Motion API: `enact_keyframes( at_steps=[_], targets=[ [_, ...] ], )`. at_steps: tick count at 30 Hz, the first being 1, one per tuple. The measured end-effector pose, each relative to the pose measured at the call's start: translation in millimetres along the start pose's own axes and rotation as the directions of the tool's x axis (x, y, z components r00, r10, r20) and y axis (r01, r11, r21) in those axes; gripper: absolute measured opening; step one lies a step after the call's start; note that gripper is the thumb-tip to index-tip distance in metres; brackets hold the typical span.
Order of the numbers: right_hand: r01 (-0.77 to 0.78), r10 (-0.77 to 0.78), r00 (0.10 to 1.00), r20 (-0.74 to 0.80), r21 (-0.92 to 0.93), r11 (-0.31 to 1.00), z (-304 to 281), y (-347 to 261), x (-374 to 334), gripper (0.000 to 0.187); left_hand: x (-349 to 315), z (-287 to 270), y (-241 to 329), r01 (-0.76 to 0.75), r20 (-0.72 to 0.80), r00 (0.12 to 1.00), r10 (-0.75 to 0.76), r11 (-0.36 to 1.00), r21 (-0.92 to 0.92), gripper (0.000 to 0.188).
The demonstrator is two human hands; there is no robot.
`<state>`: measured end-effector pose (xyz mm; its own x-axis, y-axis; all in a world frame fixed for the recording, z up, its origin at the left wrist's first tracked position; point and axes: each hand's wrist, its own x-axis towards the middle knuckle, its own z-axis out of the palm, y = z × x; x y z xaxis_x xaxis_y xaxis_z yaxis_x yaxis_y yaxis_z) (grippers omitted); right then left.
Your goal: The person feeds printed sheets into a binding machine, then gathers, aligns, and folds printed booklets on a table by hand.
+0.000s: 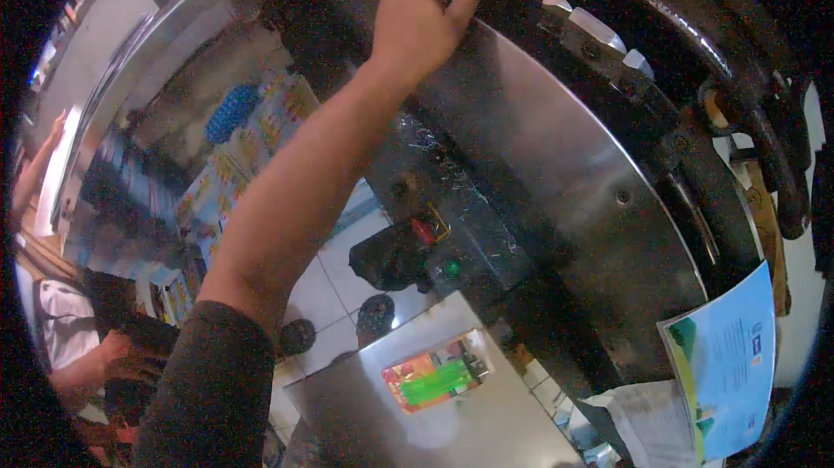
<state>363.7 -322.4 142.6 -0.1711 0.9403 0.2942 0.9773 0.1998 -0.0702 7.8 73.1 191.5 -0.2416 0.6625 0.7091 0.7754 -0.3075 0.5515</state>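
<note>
White floor tiles (334, 281) show far below, between a big dark machine (486, 234) and stacks of colourful printed sheets (234, 164). One hand (417, 21) reaches up on a long bare forearm with a dark sleeve (208, 390) at the elbow; which of the person's hands it is cannot be told. Its palm lies flat against the upper edge of a large round shiny metal plate (556, 164) on the machine, fingers spread and loose, gripping nothing. A red button (423, 232) and a green button (451, 269) sit on the machine's dark panel below the plate. A blue printed sheet (725, 364) hangs at the plate's lower right. Another person (78, 338) sits at the far left.
</note>
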Motion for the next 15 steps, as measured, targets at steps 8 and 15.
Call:
enact_keyframes(
  at_steps=[8,15],
  targets=[
    [-0.697,0.574,0.716,0.397,0.465,0.546,37.1,34.8,-114.5,0.024,-4.9,-1.1,-25.4,-0.241,-0.120,0.945,0.306,0.894,0.378,0.045],
    [-0.516,0.432,0.856,0.285,0.413,0.750,12.8,13.6,-62.4,0.026,-13.2,-5.4,-29.6,-0.136,-0.142,0.975,0.170,0.965,0.223,0.058]
  ],
)
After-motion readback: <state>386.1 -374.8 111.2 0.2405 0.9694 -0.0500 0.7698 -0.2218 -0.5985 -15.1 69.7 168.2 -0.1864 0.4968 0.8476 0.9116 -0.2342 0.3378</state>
